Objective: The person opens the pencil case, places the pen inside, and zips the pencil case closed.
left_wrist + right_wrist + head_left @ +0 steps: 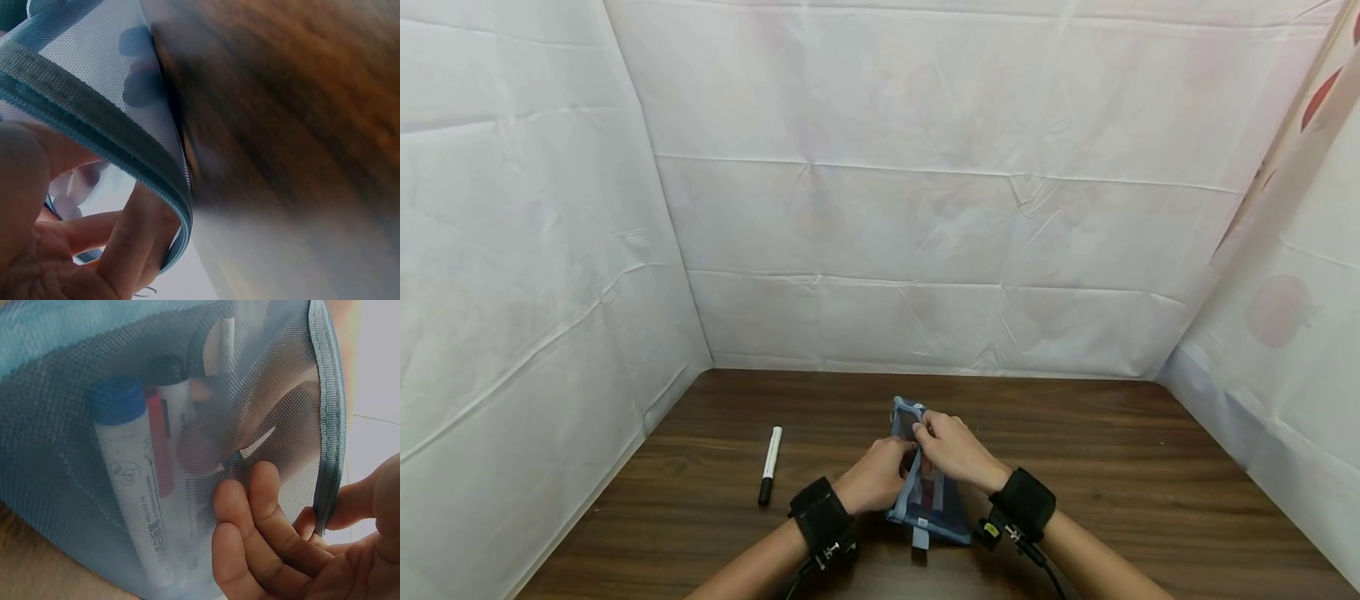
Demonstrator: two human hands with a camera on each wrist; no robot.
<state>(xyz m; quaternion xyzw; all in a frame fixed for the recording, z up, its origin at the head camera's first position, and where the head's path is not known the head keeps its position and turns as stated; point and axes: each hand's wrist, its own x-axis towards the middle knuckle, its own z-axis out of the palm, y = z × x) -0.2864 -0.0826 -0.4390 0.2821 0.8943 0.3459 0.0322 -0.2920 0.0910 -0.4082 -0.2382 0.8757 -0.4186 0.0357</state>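
A blue mesh zip pouch point(928, 500) lies on the table with its mouth unzipped. My left hand point(874, 477) reaches into the mouth from the left; its fingers point(128, 244) are bent and spaced apart, with their tips hidden behind the zip edge point(119, 134). On the other side, my right hand point(958, 450) pinches the zip edge between thumb and index finger, the other fingers lying along the mesh in the right wrist view. Through the mesh show a blue-capped marker point(128, 481), a black-capped marker point(178, 400) and a red item point(159, 444).
A white marker with a black cap point(770, 467) lies on the brown wood table point(1075, 442), left of the pouch. White sheeting point(925, 225) stands behind and at both sides. A fabric tab point(920, 538) sticks out from the pouch's near end.
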